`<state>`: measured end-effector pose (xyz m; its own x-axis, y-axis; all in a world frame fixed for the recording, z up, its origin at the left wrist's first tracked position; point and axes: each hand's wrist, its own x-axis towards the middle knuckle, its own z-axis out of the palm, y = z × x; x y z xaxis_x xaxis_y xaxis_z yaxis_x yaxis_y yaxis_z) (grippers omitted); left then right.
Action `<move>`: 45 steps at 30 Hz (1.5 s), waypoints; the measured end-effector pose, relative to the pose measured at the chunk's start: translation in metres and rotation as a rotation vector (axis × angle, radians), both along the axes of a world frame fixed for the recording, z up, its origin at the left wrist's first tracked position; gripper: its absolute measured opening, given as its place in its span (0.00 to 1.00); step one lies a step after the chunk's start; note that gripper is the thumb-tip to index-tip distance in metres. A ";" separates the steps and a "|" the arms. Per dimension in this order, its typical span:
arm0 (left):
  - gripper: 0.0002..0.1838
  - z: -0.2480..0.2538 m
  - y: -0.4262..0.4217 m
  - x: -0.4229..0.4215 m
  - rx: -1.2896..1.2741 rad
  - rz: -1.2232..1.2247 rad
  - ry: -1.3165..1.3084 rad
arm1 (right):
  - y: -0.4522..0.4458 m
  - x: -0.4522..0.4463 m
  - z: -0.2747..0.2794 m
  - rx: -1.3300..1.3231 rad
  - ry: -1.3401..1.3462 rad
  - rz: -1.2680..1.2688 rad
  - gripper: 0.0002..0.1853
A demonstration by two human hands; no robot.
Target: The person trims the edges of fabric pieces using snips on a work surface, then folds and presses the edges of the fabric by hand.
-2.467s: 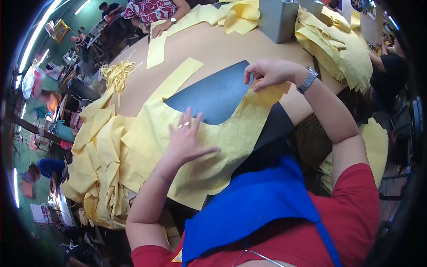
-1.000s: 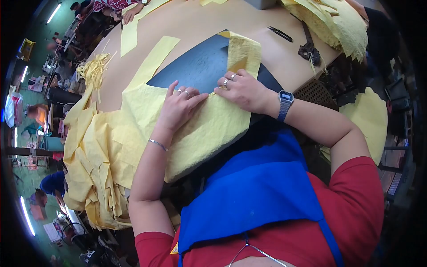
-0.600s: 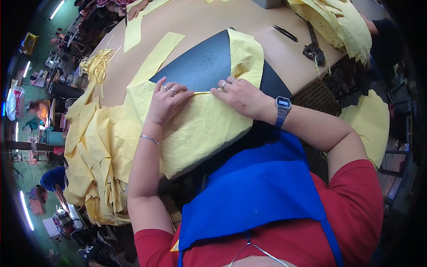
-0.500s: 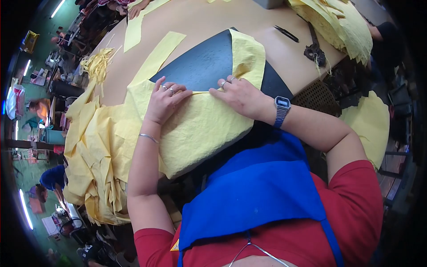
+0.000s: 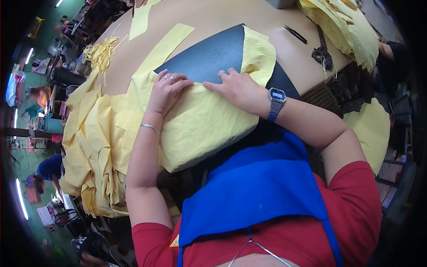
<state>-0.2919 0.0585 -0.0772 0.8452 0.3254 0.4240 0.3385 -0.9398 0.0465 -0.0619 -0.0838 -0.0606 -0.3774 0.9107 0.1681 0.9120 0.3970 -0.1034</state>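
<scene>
A yellow cloth (image 5: 200,124) is draped over the near part of a dark, smooth board (image 5: 202,58), its upper edge folded across the board. My left hand (image 5: 168,91) pinches that folded edge between thumb and fingers. Close beside it, my right hand (image 5: 242,91) has its fingers closed on the same edge, with the thumb tip near the left fingers. Another flap of the cloth comes up over the board's right side, beyond my right hand. The undersides of both hands' fingers are partly hidden.
Rumpled yellow cloth (image 5: 95,147) hangs at the left of the table (image 5: 249,18). Yellow strips (image 5: 171,44) and thin scraps (image 5: 101,53) lie nearby. Small black snips (image 5: 296,34), dark scissors (image 5: 322,53) and a yellow cloth stack (image 5: 349,33) are at right. Another person's hand shows at the top.
My right hand has slid left along the folded edge, closer to my left hand. My left hand keeps its hold on the cloth. The whole view has shifted slightly.
</scene>
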 end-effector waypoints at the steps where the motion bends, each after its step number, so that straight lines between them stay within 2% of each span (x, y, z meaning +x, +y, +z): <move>1: 0.06 0.000 -0.001 0.000 -0.004 0.011 -0.008 | 0.003 -0.001 0.000 -0.014 -0.005 -0.003 0.30; 4: 0.07 -0.002 0.000 0.000 0.019 0.043 -0.008 | 0.012 -0.010 -0.001 -0.090 -0.076 -0.037 0.31; 7: 0.07 -0.001 0.000 0.001 0.050 0.069 -0.003 | 0.011 -0.013 0.004 -0.174 -0.114 -0.092 0.26; 11: 0.08 -0.001 -0.002 0.000 0.049 0.073 0.002 | -0.012 0.014 0.016 -0.112 0.018 -0.020 0.17; 13: 0.10 -0.001 -0.001 -0.002 0.002 0.134 -0.132 | -0.024 0.028 0.021 -0.063 0.055 0.006 0.11; 16: 0.13 -0.003 0.002 -0.015 -0.121 0.223 -0.282 | -0.048 0.036 0.012 0.043 0.255 -0.175 0.07; 17: 0.14 -0.004 0.001 -0.026 -0.175 0.251 -0.313 | -0.048 0.041 0.010 0.029 0.293 -0.182 0.07; 20: 0.16 0.003 -0.014 -0.053 -0.209 0.316 -0.108 | -0.049 0.049 0.000 0.022 0.483 -0.173 0.06; 21: 0.17 0.007 -0.019 -0.057 -0.201 0.316 -0.064 | -0.043 0.056 -0.001 -0.019 0.469 -0.150 0.06; 23: 0.20 0.024 -0.037 -0.055 -0.360 0.343 0.073 | -0.024 0.077 0.004 -0.090 0.431 -0.105 0.05; 24: 0.21 0.035 -0.047 -0.049 -0.442 0.356 0.134 | -0.009 0.087 0.017 -0.029 0.275 -0.206 0.06; 25: 0.24 0.044 -0.055 -0.043 -0.398 0.271 0.183 | 0.007 0.095 0.031 0.031 0.112 -0.303 0.07; 27: 0.29 0.054 -0.069 -0.028 -0.305 0.110 0.261 | 0.038 0.109 0.038 0.425 0.071 -0.244 0.09; 28: 0.36 0.043 -0.071 -0.020 -0.239 0.004 0.232 | 0.050 0.112 0.039 0.624 0.051 -0.199 0.11; 29: 0.42 0.039 -0.088 -0.012 -0.275 0.065 0.289 | 0.056 0.109 0.037 0.565 0.117 -0.160 0.12; 31: 0.46 0.010 -0.103 0.004 -0.307 0.163 0.261 | 0.058 0.097 0.030 0.432 0.256 -0.097 0.15; 33: 0.47 0.003 -0.129 0.022 -0.360 0.251 0.232 | 0.047 0.074 0.029 0.366 0.283 -0.011 0.16; 37: 0.42 0.008 -0.159 0.042 -0.281 0.342 0.215 | 0.042 0.056 -0.002 0.142 0.418 0.079 0.17; 38: 0.36 0.014 -0.150 0.045 -0.281 0.366 0.162 | 0.041 0.054 -0.009 0.106 0.445 0.086 0.18; 41: 0.29 0.012 -0.109 0.048 -0.267 0.487 -0.124 | 0.042 0.051 -0.019 0.145 0.430 0.117 0.19; 45: 0.17 -0.004 -0.075 0.041 -0.472 0.389 -0.255 | 0.047 0.051 -0.020 0.178 0.286 0.144 0.19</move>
